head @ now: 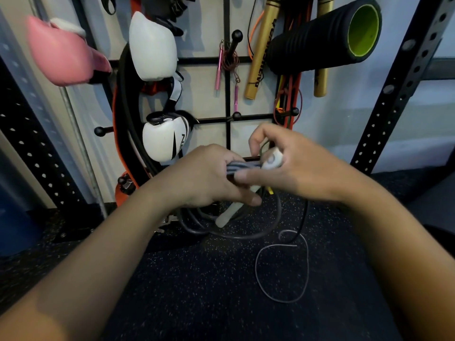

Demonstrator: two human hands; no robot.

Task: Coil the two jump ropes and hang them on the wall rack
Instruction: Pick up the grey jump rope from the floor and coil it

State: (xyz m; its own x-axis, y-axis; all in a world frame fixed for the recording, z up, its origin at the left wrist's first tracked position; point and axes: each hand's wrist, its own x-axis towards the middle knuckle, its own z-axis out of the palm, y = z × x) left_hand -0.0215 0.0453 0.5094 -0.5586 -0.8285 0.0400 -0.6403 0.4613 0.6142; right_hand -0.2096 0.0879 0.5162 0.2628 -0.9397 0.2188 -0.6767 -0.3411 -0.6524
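Note:
My left hand (pixel 209 178) grips a bundle of grey jump rope (pixel 242 166) coils, whose loops hang below it toward the floor. My right hand (pixel 290 166) holds a white handle (pixel 272 159) of that rope against the bundle. A second white handle (pixel 227 214) dangles under my left hand. A thin grey cord (pixel 283 267) loops loosely on the dark floor below my right hand. On the black wall rack (pixel 227 89), a pink-handled jump rope (pixel 219 65) hangs coiled from a peg.
White boxing gloves (pixel 152 45) and a pink glove (pixel 61 52) hang on the rack's left side. A black foam roller (pixel 325 35), gold sticks (pixel 262 48) and resistance bands sit at the right. Black perforated uprights (pixel 398 84) flank both sides. Speckled rubber floor lies below.

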